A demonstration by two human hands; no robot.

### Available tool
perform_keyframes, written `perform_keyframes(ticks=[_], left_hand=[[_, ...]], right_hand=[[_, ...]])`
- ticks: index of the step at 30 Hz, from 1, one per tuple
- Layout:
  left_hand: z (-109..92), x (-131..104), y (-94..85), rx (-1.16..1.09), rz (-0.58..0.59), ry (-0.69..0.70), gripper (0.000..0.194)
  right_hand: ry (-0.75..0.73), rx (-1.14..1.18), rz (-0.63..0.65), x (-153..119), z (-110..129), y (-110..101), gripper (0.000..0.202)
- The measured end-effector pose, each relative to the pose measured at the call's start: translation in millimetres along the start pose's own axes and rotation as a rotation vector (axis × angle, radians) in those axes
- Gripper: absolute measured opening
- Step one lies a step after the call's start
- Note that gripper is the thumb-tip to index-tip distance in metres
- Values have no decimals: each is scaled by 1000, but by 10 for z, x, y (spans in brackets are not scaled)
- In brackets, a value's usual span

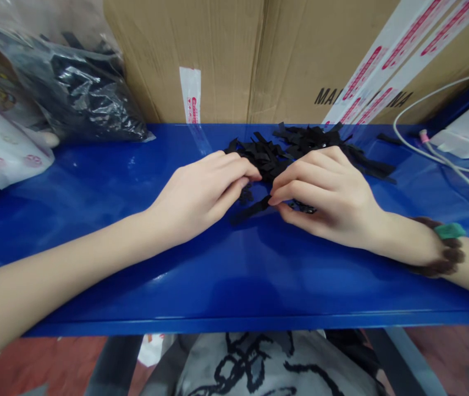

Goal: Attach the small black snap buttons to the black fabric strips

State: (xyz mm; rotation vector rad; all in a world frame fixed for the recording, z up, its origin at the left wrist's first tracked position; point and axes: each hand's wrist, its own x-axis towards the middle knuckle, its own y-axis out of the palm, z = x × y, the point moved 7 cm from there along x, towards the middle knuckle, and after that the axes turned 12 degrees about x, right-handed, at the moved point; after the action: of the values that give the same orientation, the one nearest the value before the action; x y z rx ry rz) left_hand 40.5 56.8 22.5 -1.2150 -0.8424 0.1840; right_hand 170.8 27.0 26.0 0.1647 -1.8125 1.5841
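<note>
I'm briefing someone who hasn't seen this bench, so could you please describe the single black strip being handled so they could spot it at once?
Start at the blue table before the cardboard boxes. The left hand and right hand meet at its middle, before a pile of black strips. The single black strip juts leftward from the right fingertips, lying alone on bare blue surface, not tangled in the pile.

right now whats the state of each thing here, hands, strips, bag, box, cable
left hand: fingers curled, tips at the near edge of the black strips
right hand: pinching a black strip between thumb and fingers
black strips: loose, tangled heap on the blue table
plastic bag: crumpled, holds dark contents, lying at far left
cardboard box: flaps shut, standing behind the heap
white cable: slack, looped at right
</note>
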Motion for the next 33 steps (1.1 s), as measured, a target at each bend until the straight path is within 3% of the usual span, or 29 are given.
perform_keyframes(ticks=[4,13,19,26,33], left_hand=[[-15,-5,98,256,74,83,24],[-81,7,119,382,107,159,30],[-122,20,135,431,105,196,29],[-71,22,159,304,179,101,22],[-115,11,154,411,144,180,20]], right_hand=[[-71,5,30,10,58,18,6],[-110,-6,61,5,73,56,7],[-122,-8,69,16,88,60,10],[-131,-10,66,15,86,64,14],[-137,-25,71,21,97,83,19]])
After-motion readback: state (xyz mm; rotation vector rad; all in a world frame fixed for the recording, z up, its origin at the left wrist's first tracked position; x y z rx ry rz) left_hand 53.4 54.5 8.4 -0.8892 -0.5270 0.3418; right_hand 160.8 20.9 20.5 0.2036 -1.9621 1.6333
